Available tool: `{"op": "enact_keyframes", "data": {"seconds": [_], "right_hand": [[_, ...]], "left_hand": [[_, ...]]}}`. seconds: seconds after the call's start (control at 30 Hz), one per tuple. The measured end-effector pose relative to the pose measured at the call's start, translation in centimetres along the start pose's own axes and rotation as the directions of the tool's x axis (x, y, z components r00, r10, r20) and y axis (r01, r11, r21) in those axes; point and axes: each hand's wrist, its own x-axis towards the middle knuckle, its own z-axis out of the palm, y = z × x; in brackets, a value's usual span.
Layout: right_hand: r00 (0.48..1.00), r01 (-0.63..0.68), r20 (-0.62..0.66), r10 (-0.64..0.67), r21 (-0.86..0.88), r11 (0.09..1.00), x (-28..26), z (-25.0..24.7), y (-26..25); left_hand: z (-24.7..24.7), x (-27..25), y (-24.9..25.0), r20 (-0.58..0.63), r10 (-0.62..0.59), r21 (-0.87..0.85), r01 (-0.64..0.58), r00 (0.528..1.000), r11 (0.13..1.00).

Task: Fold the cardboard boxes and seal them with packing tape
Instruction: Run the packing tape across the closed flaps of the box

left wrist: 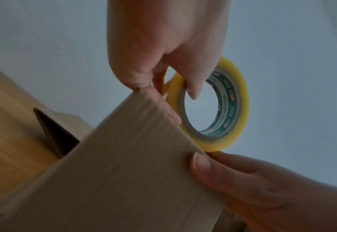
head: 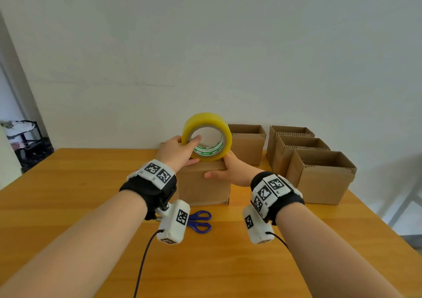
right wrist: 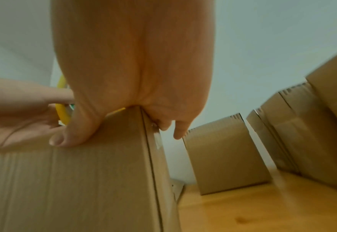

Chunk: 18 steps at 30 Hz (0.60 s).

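Frame centre: left hand (head: 177,149) pinches the yellow packing tape roll (head: 206,136) upright on the closed cardboard box (head: 203,183) on the desk (head: 91,183), while right hand (head: 230,170) clamps the box's top corner, likely steadying it for sealing.

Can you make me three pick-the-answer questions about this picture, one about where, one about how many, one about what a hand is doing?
1. Where are the scissors?
A. on the table, in front of the closed box
B. inside an open box
C. on the floor

2. How many open boxes stand on the right?
A. one
B. four
C. seven

3. What is the left hand doing?
A. lying flat
B. cutting
C. holding the tape roll

Answers: 1 A, they lie before the closed box. 2 B, four open tops show. 3 C, a finger hooks the roll's core.
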Motion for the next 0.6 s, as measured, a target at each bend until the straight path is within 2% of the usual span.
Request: {"op": "enact_keyframes", "data": {"seconds": [0.1, 0.2, 0.23, 0.33, 0.43, 0.53, 0.6], "right_hand": [[0.998, -0.029, 0.058, 0.04, -0.178, 0.984, 0.0, -0.6, -0.5], [0.993, -0.052, 0.09, 0.081, -0.284, 0.957, -0.1, -0.9, -1.1], [0.992, -0.057, 0.086, 0.088, -0.307, 0.95, -0.1, -0.9, -1.2], [0.991, -0.076, 0.075, 0.112, -0.376, 0.923, 0.0, -0.7, -1.0], [0.983, -0.119, 0.072, 0.168, -0.441, 0.889, 0.0, -0.7, -1.1], [0.981, -0.131, 0.072, 0.182, -0.448, 0.884, -0.1, -0.6, -1.4], [0.98, -0.133, 0.074, 0.185, -0.448, 0.884, -0.2, -0.7, -1.5]], "left_hand": [[0.2, -0.1, 0.5, 0.013, 0.021, 0.122, -0.023, 1.0, 0.992], [0.3, -0.2, 1.2, -0.01, 0.05, 0.253, -0.046, 0.999, 0.966], [0.2, -0.2, 1.4, -0.026, 0.092, 0.343, -0.077, 0.995, 0.936], [-1.3, 0.1, 2.0, -0.09, 0.241, 0.628, -0.133, 0.966, 0.767], [-3.6, 0.5, 2.4, -0.112, 0.287, 0.695, -0.131, 0.951, 0.707], [-5.6, 0.6, 2.7, -0.088, 0.331, 0.714, -0.172, 0.94, 0.679], [-7.1, 0.7, 3.1, -0.085, 0.367, 0.756, -0.18, 0.926, 0.629]]}}
